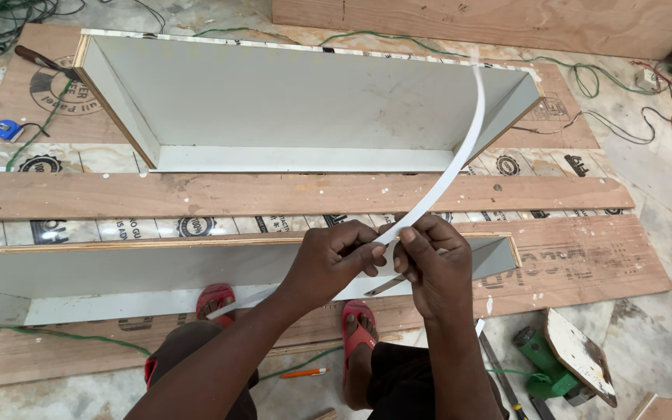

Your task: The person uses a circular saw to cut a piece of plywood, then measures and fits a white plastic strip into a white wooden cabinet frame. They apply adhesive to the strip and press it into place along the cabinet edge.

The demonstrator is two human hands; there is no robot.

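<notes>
A long white edging strip (454, 159) sits at the centre of the view, its long axis running from the hands up towards one o'clock, bowing in a curve to its far end above the right corner of the far white-lined box (289, 117). Its near end is pinched between both hands. The left hand (334, 260) has its grip closed on the strip with thumb and fingers, and the right hand (432, 264) is closed on it just beside, at three o'clock, the two touching.

Directly below the hands runs the top edge of the near box panel (118, 268), long axis nine to three. A plywood plank (274, 194) lies between the two boxes. At five o'clock a green power tool (546, 365) rests on the floor, with open floor beyond it. Red sandals (215, 299) show at six o'clock.
</notes>
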